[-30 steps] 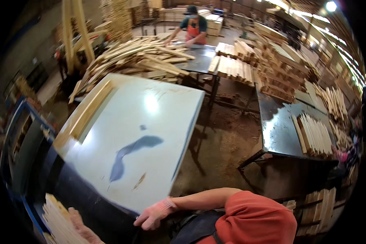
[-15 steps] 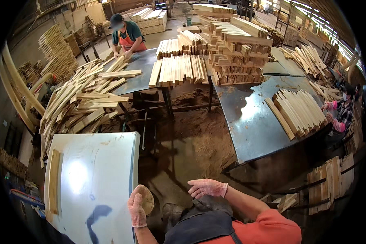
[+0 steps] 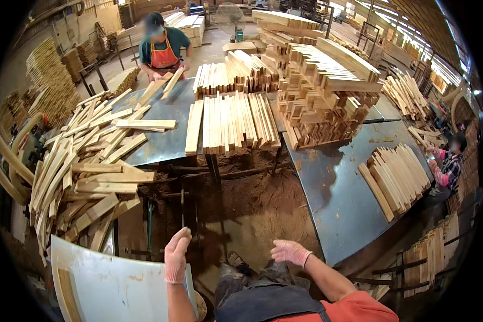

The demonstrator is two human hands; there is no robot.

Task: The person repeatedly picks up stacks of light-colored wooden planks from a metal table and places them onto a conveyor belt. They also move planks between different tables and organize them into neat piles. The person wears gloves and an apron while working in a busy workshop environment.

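My left hand [image 3: 176,256], in a pale pink knit glove, is raised beside the right edge of the pale table [image 3: 129,279]. Its fingers stretch forward and it holds nothing. My right hand [image 3: 292,252], gloved alike, hovers over the brown floor in front of my legs with its fingers extended and nothing in them. Ahead of me, a row of wooden strips [image 3: 236,122] lies on the near edge of the metal table [image 3: 158,144]. To its left spreads a loose heap of wooden boards [image 3: 99,177]. One wooden strip [image 3: 68,294] rests at the pale table's left side.
A tall stack of wood pieces [image 3: 324,91] stands on the right metal table [image 3: 333,198], near a row of strips [image 3: 397,174]. A co-worker in a red apron [image 3: 163,53] handles boards at far left; another person [image 3: 448,166] works at far right.
My view has moved forward, so the pale table sits lower and the wood piles look nearer. My left hand has lifted forward. The co-worker at far left now holds boards apart.
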